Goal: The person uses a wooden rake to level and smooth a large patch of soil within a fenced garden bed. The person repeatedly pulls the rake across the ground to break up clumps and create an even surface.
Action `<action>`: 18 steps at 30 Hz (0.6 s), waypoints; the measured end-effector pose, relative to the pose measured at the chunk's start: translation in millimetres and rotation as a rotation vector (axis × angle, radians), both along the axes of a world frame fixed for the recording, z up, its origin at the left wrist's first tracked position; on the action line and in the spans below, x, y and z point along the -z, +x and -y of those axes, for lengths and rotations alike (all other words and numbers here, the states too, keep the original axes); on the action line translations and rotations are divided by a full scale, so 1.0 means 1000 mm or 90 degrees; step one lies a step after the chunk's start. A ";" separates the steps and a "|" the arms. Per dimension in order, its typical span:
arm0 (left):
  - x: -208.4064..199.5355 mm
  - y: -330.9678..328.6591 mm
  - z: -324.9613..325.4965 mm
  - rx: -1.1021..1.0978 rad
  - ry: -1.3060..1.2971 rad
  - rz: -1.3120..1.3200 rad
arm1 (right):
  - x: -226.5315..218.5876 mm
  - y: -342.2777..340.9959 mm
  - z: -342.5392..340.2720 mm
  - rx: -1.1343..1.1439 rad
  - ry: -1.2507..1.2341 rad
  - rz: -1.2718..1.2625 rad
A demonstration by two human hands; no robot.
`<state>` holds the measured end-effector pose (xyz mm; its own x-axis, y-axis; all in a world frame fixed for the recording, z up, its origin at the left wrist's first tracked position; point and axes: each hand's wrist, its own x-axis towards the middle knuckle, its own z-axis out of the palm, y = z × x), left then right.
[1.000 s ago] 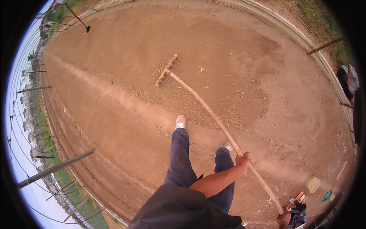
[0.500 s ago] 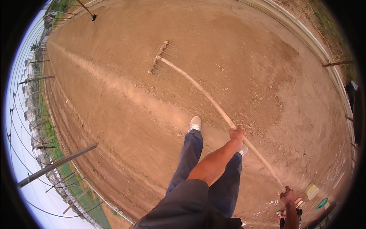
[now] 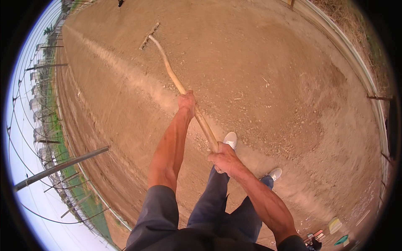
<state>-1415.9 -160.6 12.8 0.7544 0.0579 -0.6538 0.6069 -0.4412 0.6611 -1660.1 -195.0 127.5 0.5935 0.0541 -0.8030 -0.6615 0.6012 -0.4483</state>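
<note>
A rake (image 3: 168,69) with a long, slightly bent wooden handle reaches away from me toward the far left. Its toothed head (image 3: 149,37) rests on the brown soil, the teeth hardly visible from here. My left hand (image 3: 186,102) is wrapped round the middle of the handle. Nearer to me, my right hand (image 3: 224,159) grips the handle close to its end, just in front of my left shoe. Both arms stretch forward, the left one farther out.
Loose soil (image 3: 251,58) with clods and straw bits surrounds me. A grey post (image 3: 63,168) slants in at the left beside wire fencing. A pale border (image 3: 356,52) curves along the right. A yellow item (image 3: 335,225) and a green item (image 3: 342,240) lie at the lower right.
Both hands have moved left and forward with the rake, whose head is now farther away. My right hand has come from the lower right to near my left shoe.
</note>
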 end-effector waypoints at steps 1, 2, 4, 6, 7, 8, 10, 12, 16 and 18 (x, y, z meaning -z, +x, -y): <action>-0.008 0.002 -0.001 0.045 0.023 -0.003 | -0.011 0.004 0.000 0.018 0.017 0.013; -0.015 0.000 0.001 0.092 0.044 -0.008 | -0.021 0.001 0.001 0.039 0.033 0.024; -0.024 -0.009 0.001 0.140 0.096 0.008 | -0.038 -0.027 0.001 0.034 0.046 0.012; -0.019 -0.038 0.005 0.143 0.164 0.031 | -0.054 -0.078 0.001 0.016 0.031 -0.002; -0.014 -0.051 0.003 0.171 0.176 0.004 | -0.064 -0.110 0.005 0.001 0.005 -0.004; -0.005 -0.067 0.002 0.185 0.177 -0.010 | -0.073 -0.144 0.009 -0.005 0.015 -0.030; 0.021 -0.110 -0.008 0.213 0.185 -0.040 | -0.092 -0.217 0.015 -0.015 0.035 -0.084; 0.048 -0.175 -0.016 0.249 0.208 0.013 | -0.104 -0.293 0.021 -0.028 0.031 -0.133; 0.069 -0.311 -0.045 0.275 0.203 0.000 | -0.106 -0.446 0.032 -0.121 -0.105 -0.152; 0.038 -0.463 0.030 0.287 0.054 -0.199 | -0.110 -0.566 0.045 -0.108 -0.193 -0.245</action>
<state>-1878.4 -191.1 -25.2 0.4869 -0.1632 -0.8581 0.5075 -0.7467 0.4300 -2226.5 -239.5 237.8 0.2554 -0.1457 -0.9558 -0.8896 0.3518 -0.2913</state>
